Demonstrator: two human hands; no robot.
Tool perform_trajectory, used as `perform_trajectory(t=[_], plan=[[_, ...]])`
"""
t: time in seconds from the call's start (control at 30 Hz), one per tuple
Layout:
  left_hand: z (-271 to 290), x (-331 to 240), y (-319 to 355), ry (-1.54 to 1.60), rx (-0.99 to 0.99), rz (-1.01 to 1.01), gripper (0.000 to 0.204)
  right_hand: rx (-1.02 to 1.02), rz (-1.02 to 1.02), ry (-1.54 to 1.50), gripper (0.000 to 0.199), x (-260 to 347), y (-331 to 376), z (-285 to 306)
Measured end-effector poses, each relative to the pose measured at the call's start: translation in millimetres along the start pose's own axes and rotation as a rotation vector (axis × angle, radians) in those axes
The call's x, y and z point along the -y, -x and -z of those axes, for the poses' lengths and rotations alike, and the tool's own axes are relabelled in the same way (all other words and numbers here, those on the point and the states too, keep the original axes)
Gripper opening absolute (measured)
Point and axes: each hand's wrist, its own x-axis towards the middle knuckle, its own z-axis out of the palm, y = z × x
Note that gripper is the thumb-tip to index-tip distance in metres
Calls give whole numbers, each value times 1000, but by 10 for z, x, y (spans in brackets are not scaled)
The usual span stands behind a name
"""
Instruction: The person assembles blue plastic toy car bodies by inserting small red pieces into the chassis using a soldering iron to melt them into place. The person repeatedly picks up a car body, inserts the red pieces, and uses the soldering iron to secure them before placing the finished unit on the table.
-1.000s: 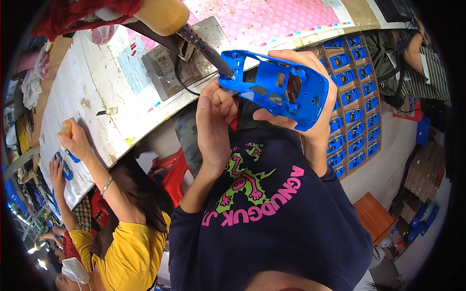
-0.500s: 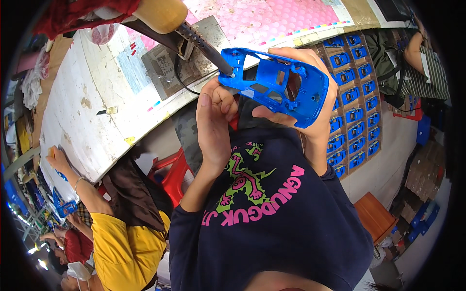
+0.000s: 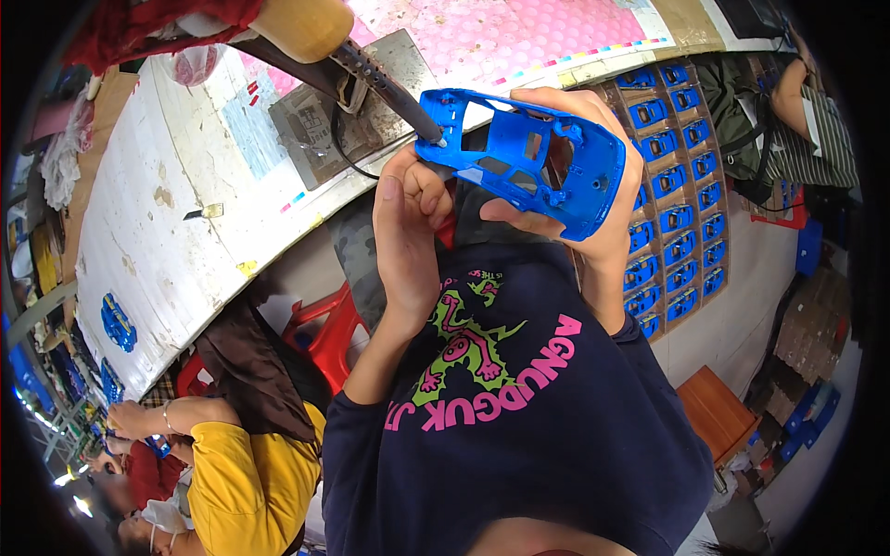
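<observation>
A blue plastic toy car body [image 3: 510, 153] with cut-out windows is gripped by my right hand [image 3: 607, 167], its thumb below and fingers over the far side. My left hand [image 3: 408, 222], fingers curled, holds the body's left end from below with its fingertips. From the upper left a soldering iron [image 3: 385, 88] with a wooden handle slants down. Its tip meets the left end of the body just above my left fingers; whether the plastic is melting there is too small to tell.
The worn white table [image 3: 167, 241] bears a metal plate [image 3: 315, 130], a cable, a small blade [image 3: 206, 212] and a blue part [image 3: 118, 322]. At right, cardboard trays [image 3: 660, 195] hold several blue car bodies. A person in a yellow sleeve [image 3: 246, 473] sits left beside a red stool [image 3: 329, 338].
The toy car body and my hands have shifted very slightly left. At left, the co-worker's arm has drawn back from the table, and a blue part now shows lying there.
</observation>
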Motion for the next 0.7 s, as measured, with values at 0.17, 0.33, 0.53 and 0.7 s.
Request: perform_trajectory(t=[0.17, 0.33, 0.53, 0.7], plan=[[-9, -8, 9, 7, -16, 15, 47, 7, -1, 22, 67, 3, -4, -1], [-6, 15, -9, 22, -16, 8, 47, -7, -2, 14, 68, -22, 0, -6], [14, -2, 12, -7, -2, 0, 47, 9, -8, -18, 69, -21, 2, 3], [-9, -10, 19, -16, -14, 6, 46, -5, -3, 5, 68, -21, 20, -11]])
